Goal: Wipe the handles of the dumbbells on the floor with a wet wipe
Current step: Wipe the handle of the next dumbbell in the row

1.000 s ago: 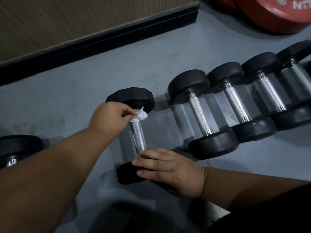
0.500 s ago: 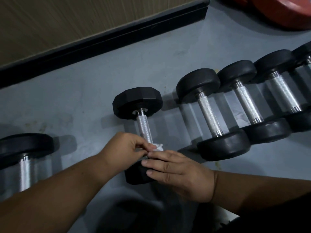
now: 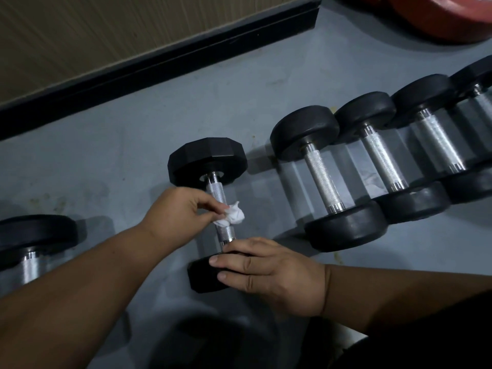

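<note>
Left hand (image 3: 173,217) pinching a crumpled white wet wipe (image 3: 231,215) against the knurled steel handle (image 3: 221,206) of a black twelve-sided rubber dumbbell (image 3: 206,161) on the grey floor (image 3: 111,145). Right hand (image 3: 269,272), fingers straight, rests on its near head, apparently steadying it. Dumbbell: heavy, rigid; wipe: soft, light, best wrapped around the handle mid-length.

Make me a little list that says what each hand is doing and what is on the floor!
left hand: pinches the wet wipe against the dumbbell handle
right hand: rests flat on the near black weight end
dumbbell being wiped: hex-shaped ends, lying on the grey floor
other dumbbells: a row to the right, round ends
top right corner: red weight plate
</note>
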`<state>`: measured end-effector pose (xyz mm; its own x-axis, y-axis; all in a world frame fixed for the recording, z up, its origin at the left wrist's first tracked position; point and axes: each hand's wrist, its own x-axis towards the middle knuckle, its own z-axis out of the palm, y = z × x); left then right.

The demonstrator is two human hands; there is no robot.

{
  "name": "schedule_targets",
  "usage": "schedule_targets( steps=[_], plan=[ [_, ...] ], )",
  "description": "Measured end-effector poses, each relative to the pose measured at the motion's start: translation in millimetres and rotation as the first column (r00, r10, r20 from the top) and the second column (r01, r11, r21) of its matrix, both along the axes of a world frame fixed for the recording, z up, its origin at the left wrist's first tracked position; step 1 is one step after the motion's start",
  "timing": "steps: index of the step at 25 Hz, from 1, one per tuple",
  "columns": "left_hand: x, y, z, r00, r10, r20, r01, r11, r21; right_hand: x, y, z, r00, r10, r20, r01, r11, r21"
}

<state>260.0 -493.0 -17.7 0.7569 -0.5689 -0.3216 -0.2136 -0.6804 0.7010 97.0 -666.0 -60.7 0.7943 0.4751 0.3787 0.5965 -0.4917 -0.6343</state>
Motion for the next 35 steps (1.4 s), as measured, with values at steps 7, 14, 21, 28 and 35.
schedule_targets(
  steps=[7, 14, 21, 28, 35],
  plan=[
    [19, -13, -4, 0.992, 0.068, 0.103, -0.073, 0.996, 0.041, 1, 4, 0, 1.000, 0.002, 0.011, -0.002, 1.000, 0.029],
    [9, -11, -1, 0.998, 0.059, 0.006, -0.059, 0.998, 0.000, 3, 5, -1, 1.000, 0.013, 0.010, -0.014, 0.999, 0.043],
    [-24, 6, 10, 0.986, -0.119, -0.116, 0.125, 0.991, 0.046, 7, 8, 1, 0.999, 0.031, 0.015, -0.032, 0.999, 0.040],
    [-17, 3, 28, 0.948, -0.319, -0.004, 0.317, 0.941, 0.122, 12, 15, 3, 0.998, 0.057, 0.033, -0.058, 0.998, 0.017],
    [-4, 5, 15, 0.979, -0.196, 0.049, 0.188, 0.973, 0.137, 17, 24, 6, 0.996, 0.069, 0.057, -0.068, 0.998, -0.012]
  ],
)
